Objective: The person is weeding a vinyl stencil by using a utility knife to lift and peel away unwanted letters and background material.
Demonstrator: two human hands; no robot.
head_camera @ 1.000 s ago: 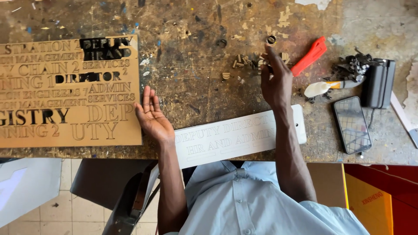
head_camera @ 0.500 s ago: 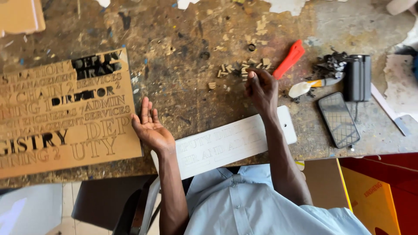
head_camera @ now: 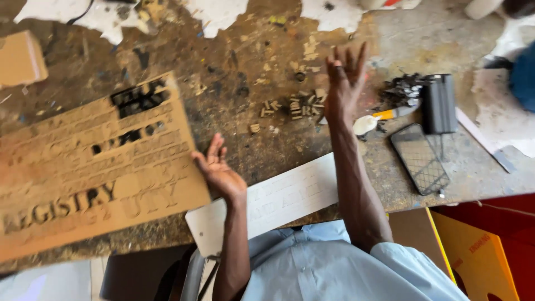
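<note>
Left hand: the left hand point(head_camera: 219, 170) lies palm up on the workbench point(head_camera: 234, 61), fingers a little apart and slightly curled, holding nothing.
Brown board: the brown board point(head_camera: 95, 167) with cut-out letters lies on the side of the left fingers that faces away from the other hand; its edge touches the fingers, or is just beside them, I cannot tell which.
White strip: the white strip point(head_camera: 284, 198) lies behind the left wrist, toward the body, and passes under both forearms.
Right hand: the right hand point(head_camera: 343, 83) is lifted over the bench, fingers spread wide and pointing away from the body, empty.
Small cut pieces: the small cut pieces point(head_camera: 295, 105) lie on the bench just beside the right palm, on its left-hand side, below the fingertips.
Knife: a knife with yellow handle point(head_camera: 384, 116) lies near the right wrist, on the outer side.
Phone: a dark phone point(head_camera: 419, 159) lies farther out from the wrist, near the bench edge.
Black box: a black box point(head_camera: 438, 103) stands beyond the knife, well apart from the fingers.
</note>
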